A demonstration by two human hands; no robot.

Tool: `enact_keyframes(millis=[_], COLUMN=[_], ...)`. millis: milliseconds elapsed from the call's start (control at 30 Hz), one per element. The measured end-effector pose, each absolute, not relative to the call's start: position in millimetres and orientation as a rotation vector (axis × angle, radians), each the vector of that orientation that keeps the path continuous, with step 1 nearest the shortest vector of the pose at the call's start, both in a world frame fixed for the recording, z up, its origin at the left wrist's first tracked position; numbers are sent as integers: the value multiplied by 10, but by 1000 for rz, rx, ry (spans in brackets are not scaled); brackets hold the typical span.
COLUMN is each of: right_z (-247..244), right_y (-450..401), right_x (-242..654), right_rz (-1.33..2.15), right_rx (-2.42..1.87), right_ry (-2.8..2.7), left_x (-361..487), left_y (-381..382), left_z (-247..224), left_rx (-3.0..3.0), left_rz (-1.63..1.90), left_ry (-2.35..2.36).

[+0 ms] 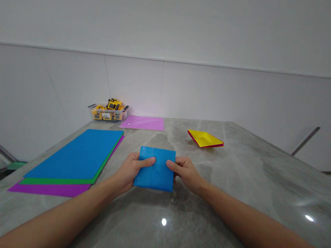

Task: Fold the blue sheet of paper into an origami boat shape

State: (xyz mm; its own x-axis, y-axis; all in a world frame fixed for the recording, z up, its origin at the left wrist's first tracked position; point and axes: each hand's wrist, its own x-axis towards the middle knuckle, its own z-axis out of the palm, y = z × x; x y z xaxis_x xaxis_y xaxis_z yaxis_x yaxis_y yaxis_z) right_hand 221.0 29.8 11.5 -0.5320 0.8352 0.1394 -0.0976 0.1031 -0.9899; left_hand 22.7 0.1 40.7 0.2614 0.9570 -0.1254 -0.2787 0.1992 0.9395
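Note:
A folded blue paper square [158, 175] is held up over the middle of the table, with a vertical crease down its face. My left hand [131, 169] grips its left edge, thumb on the front and fingers behind. On the right edge, my right hand [186, 172] pinches it the same way. The fingers behind the paper are mostly hidden. Beyond my right hand lies a folded yellow paper piece [204, 139] with a red underside.
Large blue [76, 153], green [58, 182] and purple [52, 189] sheets lie stacked at the left of the grey table [233, 207]. At the back are a clear bin [108, 115] of yellow toy-like items and a pink sheet pack [145, 123].

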Motion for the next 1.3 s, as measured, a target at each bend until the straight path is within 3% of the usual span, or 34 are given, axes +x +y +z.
enact_keyframes(millis=[167, 500, 833, 1067, 1300], right_z=[127, 237, 191, 190, 204], right_y=[228, 122, 135, 114, 271], right_x=[2122, 2162, 2150, 2035, 2102], right_rz=[1593, 1670, 1639, 1511, 1270], right_rx=[-799, -714, -808, -899, -947], right_ry=[-1723, -1824, -1920, -1559, -1092], left_x=[311, 324, 298, 340, 275], left_y=[-9, -38, 54, 72, 75], left_z=[359, 461, 339, 315, 347], left_rx=[944, 817, 745, 739, 1000], left_rz=[1231, 1158, 1385, 1581, 1051], left_ry=[943, 948, 999, 916, 847])
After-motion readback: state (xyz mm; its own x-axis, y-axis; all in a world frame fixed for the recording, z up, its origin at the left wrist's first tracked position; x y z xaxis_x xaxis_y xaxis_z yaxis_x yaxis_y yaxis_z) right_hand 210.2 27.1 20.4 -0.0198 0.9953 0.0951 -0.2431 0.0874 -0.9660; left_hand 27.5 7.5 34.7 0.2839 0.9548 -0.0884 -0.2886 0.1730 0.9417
